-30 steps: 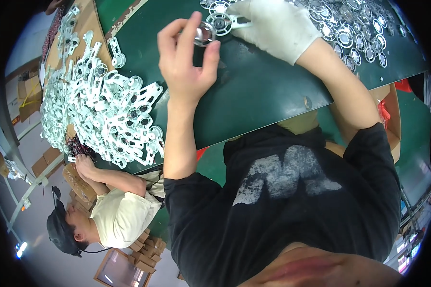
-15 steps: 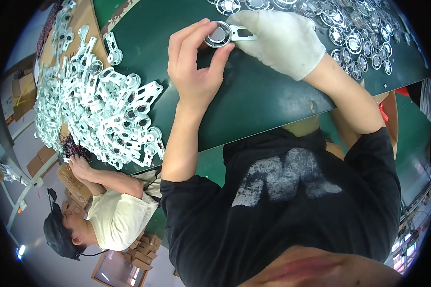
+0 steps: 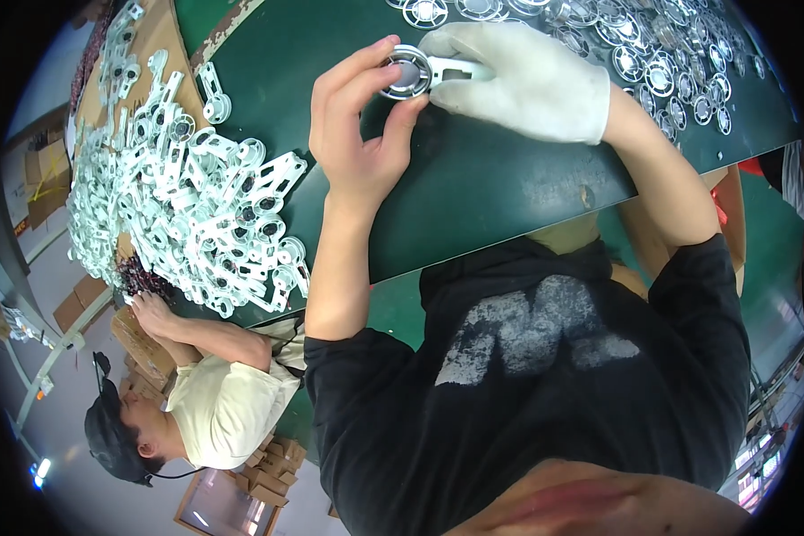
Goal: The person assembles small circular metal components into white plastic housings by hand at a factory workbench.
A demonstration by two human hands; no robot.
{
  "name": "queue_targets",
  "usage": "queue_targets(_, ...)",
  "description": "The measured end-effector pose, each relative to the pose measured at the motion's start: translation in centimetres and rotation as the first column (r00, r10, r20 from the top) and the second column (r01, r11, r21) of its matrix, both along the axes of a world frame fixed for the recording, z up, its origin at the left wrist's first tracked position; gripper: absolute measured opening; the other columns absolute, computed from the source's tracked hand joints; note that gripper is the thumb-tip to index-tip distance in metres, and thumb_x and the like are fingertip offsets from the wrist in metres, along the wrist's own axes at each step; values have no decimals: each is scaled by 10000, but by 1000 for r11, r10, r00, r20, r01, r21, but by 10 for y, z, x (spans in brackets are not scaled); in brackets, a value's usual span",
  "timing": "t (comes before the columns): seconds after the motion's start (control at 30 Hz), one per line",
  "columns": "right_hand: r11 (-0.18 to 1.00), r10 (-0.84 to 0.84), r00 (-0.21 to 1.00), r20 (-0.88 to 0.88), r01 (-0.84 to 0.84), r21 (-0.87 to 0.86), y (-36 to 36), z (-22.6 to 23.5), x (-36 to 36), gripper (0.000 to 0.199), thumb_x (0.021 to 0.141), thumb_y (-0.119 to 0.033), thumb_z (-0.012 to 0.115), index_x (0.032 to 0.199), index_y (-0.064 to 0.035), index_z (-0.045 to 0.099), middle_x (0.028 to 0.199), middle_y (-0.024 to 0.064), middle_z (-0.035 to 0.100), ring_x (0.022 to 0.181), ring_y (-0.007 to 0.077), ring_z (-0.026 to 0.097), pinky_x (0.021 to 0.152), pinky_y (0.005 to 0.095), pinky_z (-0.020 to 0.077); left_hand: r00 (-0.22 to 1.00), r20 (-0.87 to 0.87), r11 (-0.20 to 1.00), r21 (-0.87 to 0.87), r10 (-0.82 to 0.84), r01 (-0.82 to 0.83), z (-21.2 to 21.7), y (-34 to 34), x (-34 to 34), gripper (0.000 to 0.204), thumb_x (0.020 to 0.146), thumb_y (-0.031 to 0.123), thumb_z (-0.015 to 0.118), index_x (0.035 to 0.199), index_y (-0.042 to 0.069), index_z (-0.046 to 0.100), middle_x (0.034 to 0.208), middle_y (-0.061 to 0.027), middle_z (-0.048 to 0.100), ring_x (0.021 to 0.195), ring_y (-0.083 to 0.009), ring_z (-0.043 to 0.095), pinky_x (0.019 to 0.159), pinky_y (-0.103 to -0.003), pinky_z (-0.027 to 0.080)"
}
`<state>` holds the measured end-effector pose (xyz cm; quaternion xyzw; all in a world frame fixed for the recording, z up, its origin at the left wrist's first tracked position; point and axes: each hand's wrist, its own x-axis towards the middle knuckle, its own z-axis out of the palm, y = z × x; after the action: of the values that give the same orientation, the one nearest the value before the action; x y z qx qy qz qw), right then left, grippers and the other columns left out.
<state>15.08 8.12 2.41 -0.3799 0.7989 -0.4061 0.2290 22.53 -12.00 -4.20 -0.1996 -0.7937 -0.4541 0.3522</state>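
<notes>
Between my hands is a white plastic part with a slotted handle (image 3: 456, 69) and a round head, and a chrome ring (image 3: 420, 87) sits on the head. My bare left hand (image 3: 355, 129) grips the head from the left, thumb at its lower rim and fingers at its upper left edge. One fingertip rests over the ring's face. A white glove covers my right hand (image 3: 531, 82), which pinches the handle where it meets the head. Whether the ring is fully seated I cannot tell.
A large heap of similar white handled parts (image 3: 188, 205) covers the table's left side. Loose chrome rings (image 3: 657, 76) are spread at the far right of the green table (image 3: 482, 188). At the left, a co-worker in a cream shirt (image 3: 228, 406) works with both hands by the heap.
My right hand has shifted slightly, its gloved fingers now nearer the round head. A left fingertip has come over the ring's face, and the part has tilted a little.
</notes>
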Motion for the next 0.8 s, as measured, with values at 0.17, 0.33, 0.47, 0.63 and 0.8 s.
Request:
queue_targets(0.17,1000,12,929,370,-4,-22,2,6,4,488,1001,-490,564,1023,-21,699,804,117,645,742,202,632,741,347,524,987,-106,988,-107,-121,110,10,10,2,433,766,-110,778,1136,29,602,1201,-162,687,1105,-368,716,895,-393,631)
queue_targets(0.33,989,80,965,248,-45,-144,1,-6,9,391,1015,-393,610,1144,-32,690,915,128,725,810,253,688,782,362,533,958,-97,962,14,-270,272,9,13,6,723,854,-38,733,1480,-4,372,1319,-324,583,1213,-427,643,988,-452,565)
queue_targets(0.47,997,-18,997,-78,12,-77,-6,-15,16,380,988,-484,590,1048,-127,705,836,146,722,824,355,715,746,456,547,952,79,908,334,-295,254,19,23,8,490,996,231,678,1323,-118,574,1374,-314,601,1225,-357,652,999,-389,545)
queue_targets(0.63,994,-112,919,-378,98,-55,-6,-23,24,327,962,-462,614,1021,-151,697,762,118,712,736,326,727,631,472,565,907,181,865,417,-381,280,27,21,1,340,989,201,716,1178,-78,671,1222,-239,708,1148,-308,700,953,-355,568)
queue_targets(0.8,969,-239,765,-598,146,-200,-9,-25,35,332,946,-472,642,981,-145,685,634,84,665,589,295,699,516,423,547,894,159,865,369,-418,339,40,15,4,279,968,166,736,1108,-70,690,1131,-226,739,1097,-321,721,937,-360,576)
